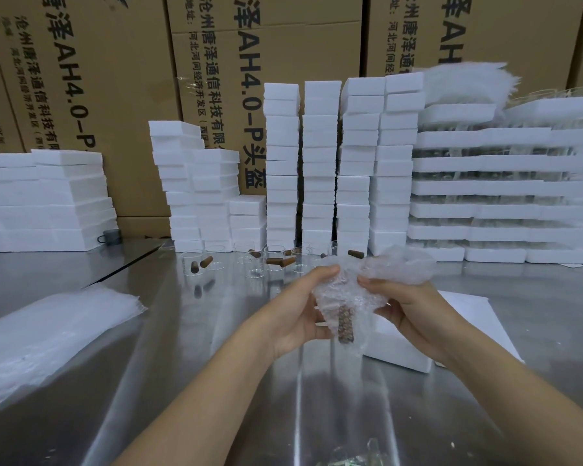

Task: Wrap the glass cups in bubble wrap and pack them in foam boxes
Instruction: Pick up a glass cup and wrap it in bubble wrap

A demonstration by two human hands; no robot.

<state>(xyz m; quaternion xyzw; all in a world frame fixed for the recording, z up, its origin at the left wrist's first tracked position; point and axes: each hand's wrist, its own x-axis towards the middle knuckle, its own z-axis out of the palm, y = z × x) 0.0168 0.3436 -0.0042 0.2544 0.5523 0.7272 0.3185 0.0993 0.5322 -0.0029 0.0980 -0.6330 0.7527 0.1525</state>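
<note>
On the steel table (216,381), spare sheets (48,338) at its left edge, the left hand (298,317) grips the half-wrapped glass cup (345,322) above mid-table while the right hand (404,307) pinches loose bubble wrap (377,274), best pulled snug before boxing in the foam box (394,351).

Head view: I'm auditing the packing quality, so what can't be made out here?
Inside of the bubble wrap, head view: the wrap, gripped by left hand and right hand, hides all but a brown piece.
The foam box under the hands, head view: wrap and right hand cover its top.
The shiny scraps, head view: cut off by the bottom edge.
</note>
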